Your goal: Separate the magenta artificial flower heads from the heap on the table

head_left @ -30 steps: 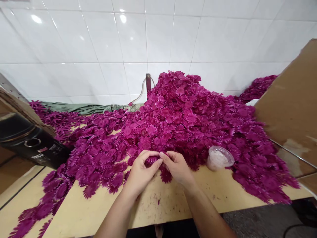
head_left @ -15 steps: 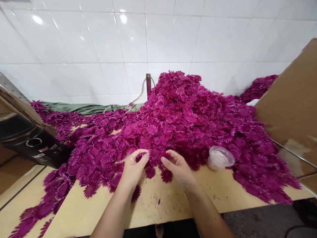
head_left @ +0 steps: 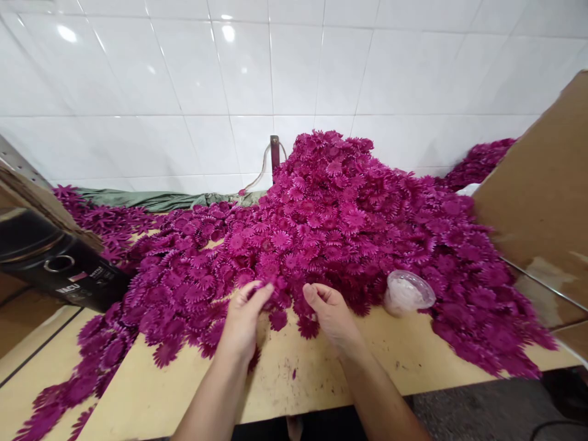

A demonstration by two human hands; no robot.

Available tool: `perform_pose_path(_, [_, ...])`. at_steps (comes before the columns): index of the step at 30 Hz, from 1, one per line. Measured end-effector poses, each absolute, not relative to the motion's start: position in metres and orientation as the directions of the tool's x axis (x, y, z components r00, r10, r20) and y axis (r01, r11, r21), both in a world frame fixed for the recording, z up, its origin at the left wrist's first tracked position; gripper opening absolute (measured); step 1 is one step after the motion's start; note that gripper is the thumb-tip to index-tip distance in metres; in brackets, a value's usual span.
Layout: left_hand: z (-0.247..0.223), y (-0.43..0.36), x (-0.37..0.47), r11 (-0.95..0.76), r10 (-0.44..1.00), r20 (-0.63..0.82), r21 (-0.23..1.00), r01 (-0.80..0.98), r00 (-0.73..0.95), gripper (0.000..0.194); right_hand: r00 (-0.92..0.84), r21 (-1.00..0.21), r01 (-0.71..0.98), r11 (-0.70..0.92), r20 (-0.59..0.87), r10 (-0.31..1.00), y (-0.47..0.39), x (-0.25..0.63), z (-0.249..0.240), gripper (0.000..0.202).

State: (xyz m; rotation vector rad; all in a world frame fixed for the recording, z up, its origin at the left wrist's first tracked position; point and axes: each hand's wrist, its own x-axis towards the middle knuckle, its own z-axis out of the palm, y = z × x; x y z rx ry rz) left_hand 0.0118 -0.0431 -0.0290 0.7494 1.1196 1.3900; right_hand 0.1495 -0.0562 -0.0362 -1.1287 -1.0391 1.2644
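Note:
My left hand (head_left: 244,312) is closed, thumb against forefinger, at the front edge of the heap. A bit of a magenta flower piece (head_left: 260,285) shows between those fingers. Across a small gap, my right hand (head_left: 331,312) is also closed in a pinch; whether anything lies in it is hidden. Flat, petalled magenta flower pieces, seemingly artificial, form a large heap (head_left: 340,208) before both hands. Single flower pieces lie loose between my hands, one of them a small flower piece (head_left: 278,320) near my left fingers.
A clear plastic cup (head_left: 408,293) with whitish contents stands right of my hands. The black canister (head_left: 68,269) leans at the left. Cardboard (head_left: 542,196) rises on the right. White tiles (head_left: 184,73) back the wooden table (head_left: 294,392); green cloth (head_left: 147,199) lies along the wall.
My hands were both at a flower piece between them; now the fingertips are slightly farther apart. The left fingers have closed on a flower piece, and the right fingertips have drawn together. The heap looks unchanged.

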Motion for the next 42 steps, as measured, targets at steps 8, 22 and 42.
perform_pose_path(8, [-0.022,-0.046,0.014,0.097,0.974,-0.150,0.954,-0.282,-0.171,0.028,0.295,-0.901,0.388,0.196,0.322,0.899,-0.056,0.158,-0.034,0.038])
perform_pose_path(22, [-0.031,-0.055,0.024,0.195,0.963,-0.249,0.912,-0.360,-0.108,0.028,-0.052,-0.986,0.119,0.121,0.115,0.992,-0.058,0.138,-0.025,0.009])
perform_pose_path(42, [-0.028,-0.051,0.015,0.135,0.938,-0.272,0.856,-0.499,-0.213,0.031,0.017,-0.755,0.569,0.326,0.408,0.913,-0.052,0.140,-0.011,0.025])
